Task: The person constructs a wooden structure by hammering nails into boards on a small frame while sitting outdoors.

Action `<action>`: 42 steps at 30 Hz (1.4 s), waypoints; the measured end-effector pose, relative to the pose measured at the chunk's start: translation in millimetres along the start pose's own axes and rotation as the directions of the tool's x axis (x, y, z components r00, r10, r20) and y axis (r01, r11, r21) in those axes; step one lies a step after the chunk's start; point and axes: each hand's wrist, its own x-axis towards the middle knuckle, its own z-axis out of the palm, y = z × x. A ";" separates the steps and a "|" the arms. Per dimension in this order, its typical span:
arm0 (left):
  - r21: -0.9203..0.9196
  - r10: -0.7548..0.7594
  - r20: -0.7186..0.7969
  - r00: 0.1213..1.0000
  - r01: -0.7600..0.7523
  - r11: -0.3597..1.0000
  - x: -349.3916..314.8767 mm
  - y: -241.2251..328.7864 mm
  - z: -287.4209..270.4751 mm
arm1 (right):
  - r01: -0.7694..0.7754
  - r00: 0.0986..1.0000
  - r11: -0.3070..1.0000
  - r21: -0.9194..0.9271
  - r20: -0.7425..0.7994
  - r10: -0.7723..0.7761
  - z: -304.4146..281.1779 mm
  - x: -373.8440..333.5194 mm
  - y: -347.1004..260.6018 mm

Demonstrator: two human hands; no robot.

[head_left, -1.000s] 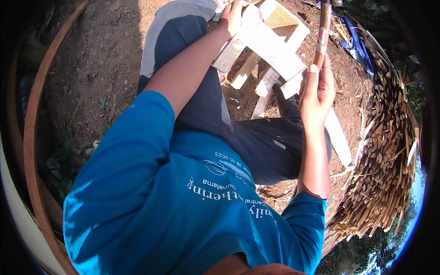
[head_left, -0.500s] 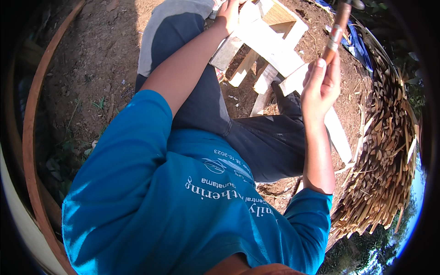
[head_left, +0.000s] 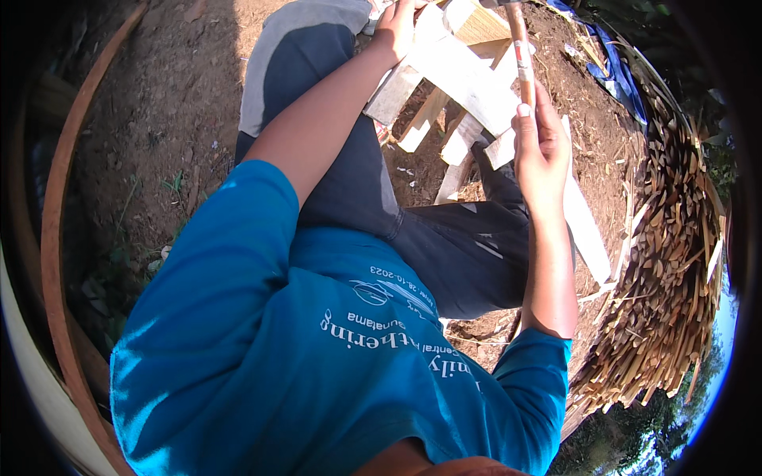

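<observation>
My right hand (head_left: 544, 155) is closed round the brown wooden handle of a hammer (head_left: 521, 59), thumb along the shaft. The hammer's head is mostly cut off by the top edge of the view. Left of it stands a small frame of pale wooden boards, between my legs. My left hand (head_left: 394, 33) grips the far left end of its broad top board (head_left: 464, 75), with fingertips partly beyond the upper edge. Whether a nail is there I cannot make out. Shorter slats (head_left: 423, 119) show below the top board.
A big stack of thin wooden strips (head_left: 663, 262) rises on the right, with a blue sheet (head_left: 617, 75) beyond it. One pale board (head_left: 586, 230) lies beside my right forearm. A curved brown wooden bar (head_left: 57, 214) runs along the left. Bare brown soil (head_left: 178, 87) lies below.
The hammer has swung left and toward the top board, and its handle is more upright. My right hand has shifted slightly left and down; my left hand stays in place.
</observation>
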 end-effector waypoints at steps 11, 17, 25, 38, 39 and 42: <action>0.052 0.018 -0.025 1.000 -0.016 0.999 1.1 -6.2 5.3 | -0.010 0.992 0.982 -0.189 0.119 0.033 19.5 -14.1 11.1; 0.067 0.021 -0.029 0.999 -0.019 0.998 4.2 -7.7 4.9 | -0.080 0.997 0.997 -0.001 -0.005 0.080 17.8 -14.8 0.6; 0.072 0.025 -0.034 0.999 -0.022 0.997 2.8 -14.6 5.2 | 0.105 0.970 0.959 0.264 -0.239 -0.040 -20.2 8.0 -55.0; 0.099 0.040 -0.023 0.999 -0.038 0.994 4.3 -13.4 5.9 | 0.037 0.997 0.999 0.009 -0.071 -0.036 10.1 -7.4 -3.6; 0.098 0.042 -0.022 0.999 -0.040 0.994 3.7 -12.2 7.0 | 0.022 0.999 0.999 -0.049 -0.040 -0.024 13.0 -9.7 -4.4; 0.092 0.064 -0.017 0.998 -0.062 0.994 4.8 -4.7 9.9 | -0.048 0.992 0.980 -0.195 0.107 0.070 13.9 -14.4 14.0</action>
